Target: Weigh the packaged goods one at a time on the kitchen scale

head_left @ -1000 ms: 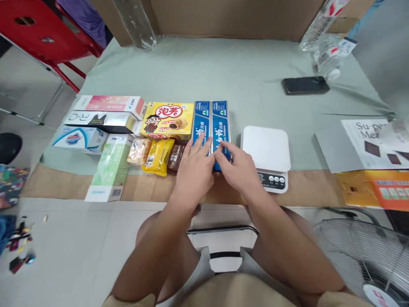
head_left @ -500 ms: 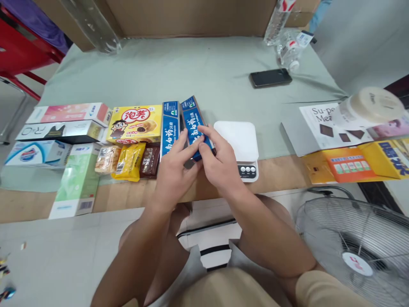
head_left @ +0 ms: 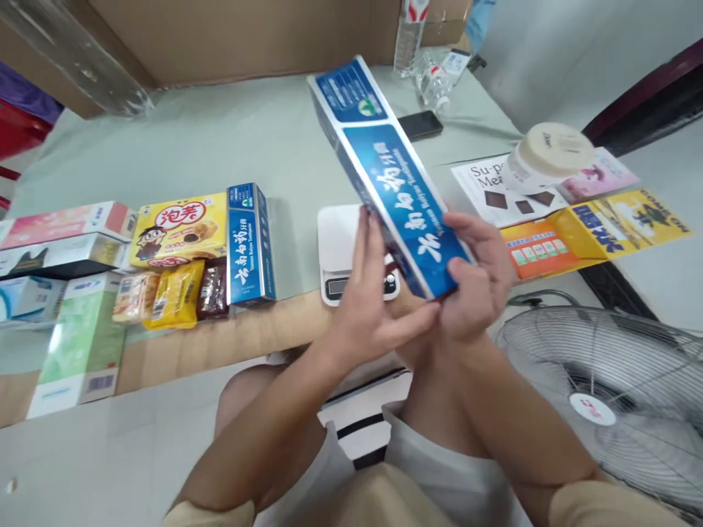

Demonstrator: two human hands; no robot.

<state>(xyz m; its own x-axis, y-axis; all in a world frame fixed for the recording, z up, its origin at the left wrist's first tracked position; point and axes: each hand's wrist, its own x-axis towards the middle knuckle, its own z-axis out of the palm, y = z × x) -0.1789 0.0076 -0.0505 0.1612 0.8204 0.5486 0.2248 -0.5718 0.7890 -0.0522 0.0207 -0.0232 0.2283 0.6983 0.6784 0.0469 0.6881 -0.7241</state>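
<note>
A blue and silver toothpaste box (head_left: 392, 176) is raised at a tilt over the table, its far end pointing up and left. My right hand (head_left: 479, 282) grips its near end between thumb and fingers. Beside the box's left side is my left hand (head_left: 365, 307), fingers stretched out and thumb extended under the near end; whether it bears any weight I cannot tell. Behind that hand lies a white kitchen scale (head_left: 336, 238), partly covered. A second toothpaste box (head_left: 244, 252) stays on the table to the left, at the end of a group of packages.
Left of it sit a yellow puff-snack box (head_left: 181, 227), small wrapped snacks (head_left: 176, 293) and a green-white box (head_left: 82, 337) overhanging the edge. A phone (head_left: 420, 126), plastic bottles (head_left: 433, 80), a lidded jar (head_left: 549, 157) and opened cartons (head_left: 549, 245) are right. A fan (head_left: 593, 388) stands below.
One toothpaste box has been lifted off the table and moved right, now in my right hand. My left hand has come away from the other toothpaste box. The view has swung right.
</note>
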